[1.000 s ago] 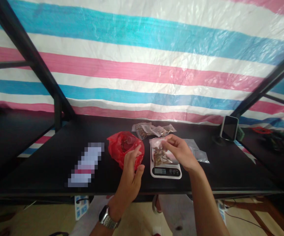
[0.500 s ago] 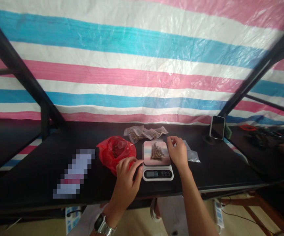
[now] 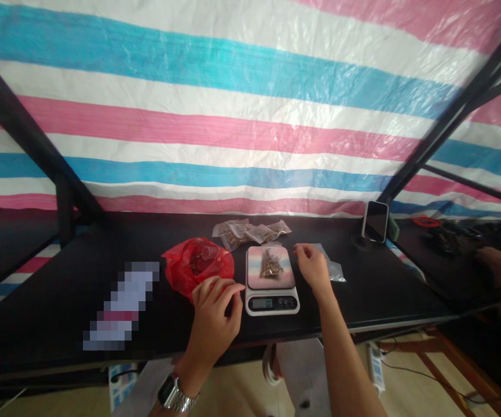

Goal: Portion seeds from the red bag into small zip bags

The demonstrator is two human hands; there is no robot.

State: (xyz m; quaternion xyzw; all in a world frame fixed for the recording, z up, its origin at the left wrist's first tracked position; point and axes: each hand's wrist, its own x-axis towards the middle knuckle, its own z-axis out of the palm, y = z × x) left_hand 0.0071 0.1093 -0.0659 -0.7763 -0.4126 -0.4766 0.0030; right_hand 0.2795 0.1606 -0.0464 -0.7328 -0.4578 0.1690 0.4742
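- Here's the centre of the action: a small clear zip bag of dried brown pieces (image 3: 270, 265) lies near the middle of the pink-and-blue platform (image 3: 259, 284) of a white digital kitchen scale (image 3: 271, 304), and no hand is on it.
- The scale's small black display (image 3: 262, 303) is lit, but its digits are too small to call for certain.
- Good handling here: keep the bag inside the platform's edges and fingers off the scale, so the reading stays clean.
- The right hand (image 3: 313, 269) hovers just right of the scale, fingers loosely parted and holding nothing, next to a flat clear plastic bag (image 3: 331, 267).
- The left hand (image 3: 213, 318), wearing a silver metal wristwatch (image 3: 178, 394), is curled at the lower edge of a crumpled red plastic bag (image 3: 198, 266); whether it's gripping the plastic, I can't tell.
- A small clear plastic cup (image 3: 207, 252) sits in that red bag's open mouth.
- Behind them, a cluster of sealed clear bags of similar brown pieces (image 3: 250, 231) lies on the black surface (image 3: 50, 330).
- Further out: a pixelated packet (image 3: 120, 307) on the left, and a black phone on a stand (image 3: 375, 222) on the right.
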